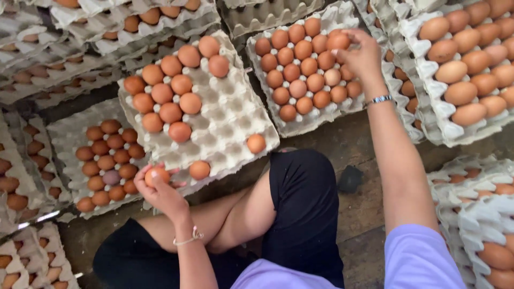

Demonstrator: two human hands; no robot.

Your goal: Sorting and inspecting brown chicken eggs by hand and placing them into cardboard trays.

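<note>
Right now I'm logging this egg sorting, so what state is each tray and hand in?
Left hand: holds one brown egg at the middle tray's near edge.
Right hand: reaches over the full tray, fingers on an egg.
Middle tray: partly filled, many cups bare.
Full tray: nearly every cup filled.
Low tray: partly filled, lies under the middle tray's edge.
Right stack: trays filled with eggs.

Half-filled egg tray (230, 115) left of full tray (342, 109), stacked trays (428, 69) rightmost.
</note>
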